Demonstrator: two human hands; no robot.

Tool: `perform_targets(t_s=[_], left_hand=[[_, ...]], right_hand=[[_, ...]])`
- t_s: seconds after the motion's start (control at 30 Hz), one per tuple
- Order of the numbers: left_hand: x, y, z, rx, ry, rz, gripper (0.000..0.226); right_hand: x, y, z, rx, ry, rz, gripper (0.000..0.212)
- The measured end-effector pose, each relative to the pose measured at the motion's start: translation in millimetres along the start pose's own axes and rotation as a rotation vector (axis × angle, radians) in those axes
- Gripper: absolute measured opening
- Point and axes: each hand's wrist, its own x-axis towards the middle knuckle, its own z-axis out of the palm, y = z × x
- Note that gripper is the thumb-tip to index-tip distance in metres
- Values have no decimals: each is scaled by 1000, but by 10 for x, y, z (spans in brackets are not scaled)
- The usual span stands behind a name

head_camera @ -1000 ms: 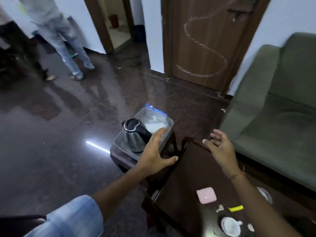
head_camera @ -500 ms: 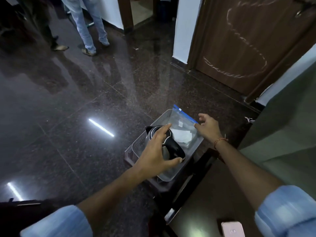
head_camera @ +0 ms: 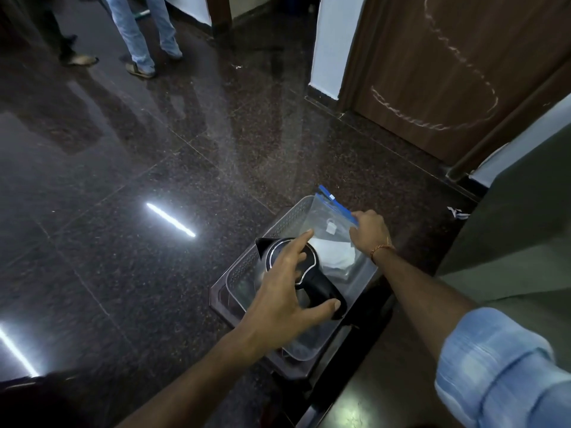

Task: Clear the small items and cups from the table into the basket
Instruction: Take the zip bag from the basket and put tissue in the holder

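Observation:
A clear plastic basket [head_camera: 247, 267] sits on a low dark stool beside the table. Inside it stand a steel kettle [head_camera: 272, 251] with a black handle and a clear zip bag [head_camera: 327, 217] with a blue strip and white paper in it. My left hand [head_camera: 284, 291] hovers spread over the kettle, thumb by the black handle, holding nothing. At the basket's far right, my right hand [head_camera: 369, 231] pinches the blue top edge of the zip bag. The table's cups and small items are out of view.
The dark table's corner [head_camera: 380, 393] shows at bottom right. A green sofa [head_camera: 509, 248] fills the right edge. A brown door [head_camera: 448, 63] stands behind. Two people's legs [head_camera: 139, 35] are at the far left on the glossy dark floor [head_camera: 123, 211].
My view tipped down from the table toward the basket. My right hand reached from above the table to the zip bag and took its top edge. My left hand shifted over the kettle.

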Motion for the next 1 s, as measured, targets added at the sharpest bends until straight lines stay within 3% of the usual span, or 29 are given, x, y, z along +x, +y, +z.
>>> perform_targets(t_s=[0.23, 0.43, 0.67, 0.87, 1.0], left_hand=[[146, -63, 99, -40, -13, 3, 99], [352, -52, 204, -35, -20, 22, 98], [508, 185, 308, -76, -16, -13, 89], [691, 644, 398, -90, 107, -94, 73], [709, 1104, 549, -105, 196, -47, 73]], right_hand=[[57, -51, 105, -204, 110, 34, 26], [-34, -53, 19, -129, 140, 30, 23], [-402, -82, -506, -38, 225, -61, 20], [-1096, -105, -1159, 28, 353, -138, 20], [-1628, -16, -1522, 68, 453, -195, 17]])
